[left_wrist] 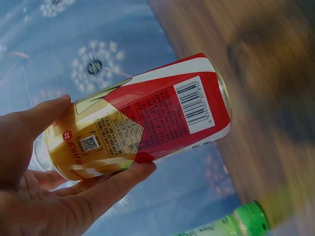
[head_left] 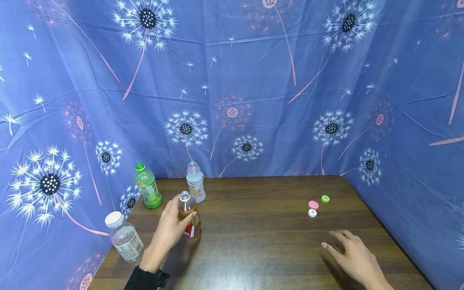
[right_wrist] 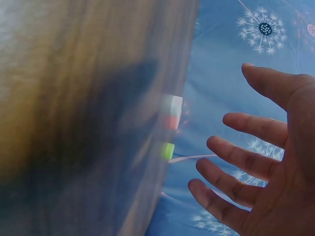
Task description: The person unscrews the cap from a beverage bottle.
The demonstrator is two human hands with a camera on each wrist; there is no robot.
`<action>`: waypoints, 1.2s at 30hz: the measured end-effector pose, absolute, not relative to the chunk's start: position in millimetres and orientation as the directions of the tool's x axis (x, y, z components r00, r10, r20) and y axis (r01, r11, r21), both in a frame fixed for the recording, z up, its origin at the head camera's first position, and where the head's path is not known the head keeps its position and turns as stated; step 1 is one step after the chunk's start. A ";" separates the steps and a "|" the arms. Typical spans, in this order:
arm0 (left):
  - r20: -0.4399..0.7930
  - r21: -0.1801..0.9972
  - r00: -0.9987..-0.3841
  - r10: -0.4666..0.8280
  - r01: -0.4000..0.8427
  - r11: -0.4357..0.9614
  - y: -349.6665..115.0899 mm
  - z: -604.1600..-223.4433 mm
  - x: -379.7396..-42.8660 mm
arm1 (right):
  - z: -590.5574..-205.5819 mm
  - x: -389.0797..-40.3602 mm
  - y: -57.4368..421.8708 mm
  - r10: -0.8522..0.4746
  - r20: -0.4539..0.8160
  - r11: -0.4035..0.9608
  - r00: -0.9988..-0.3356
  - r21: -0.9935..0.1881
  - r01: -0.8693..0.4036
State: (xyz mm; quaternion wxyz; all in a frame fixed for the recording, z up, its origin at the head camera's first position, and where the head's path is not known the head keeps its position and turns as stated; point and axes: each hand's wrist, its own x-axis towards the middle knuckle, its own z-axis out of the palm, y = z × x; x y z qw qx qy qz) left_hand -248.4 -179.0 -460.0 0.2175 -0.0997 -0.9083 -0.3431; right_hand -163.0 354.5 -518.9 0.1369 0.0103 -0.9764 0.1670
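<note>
My left hand (head_left: pixel 169 228) grips a clear bottle (head_left: pixel 187 205) with a red and gold label around its upper part. That bottle's mouth has no cap on it. In the left wrist view, the bottle's label (left_wrist: pixel 147 115) shows a barcode, with thumb and fingers on either side. At the right, my right hand (head_left: pixel 353 255) hovers over the table with fingers spread and nothing in it. Beyond its fingertips lie a white cap (head_left: pixel 312 213), a pink cap (head_left: pixel 313 205) and a green cap (head_left: pixel 325 198).
A green bottle (head_left: pixel 148 187) and a pale bottle (head_left: pixel 195 183), both uncapped, stand at the table's back left. A clear bottle with a white lid (head_left: pixel 125 237) stands by the left edge. Blue dandelion-print cloth (head_left: pixel 275 121) hangs around the brown wooden table (head_left: pixel 253 225).
</note>
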 end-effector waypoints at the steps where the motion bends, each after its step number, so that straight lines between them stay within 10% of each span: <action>1: 0.462 0.580 -0.886 0.040 0.336 0.742 -175.2 -459.3 -246.6 | -518.1 -164.0 353.8 0.026 0.270 0.944 -0.963 -0.324 -0.065; 36: 0.395 0.648 -0.882 0.258 0.467 0.602 -101.0 -466.7 -198.5 | -480.2 -214.2 331.2 -0.059 0.279 0.954 -0.958 -0.267 -0.136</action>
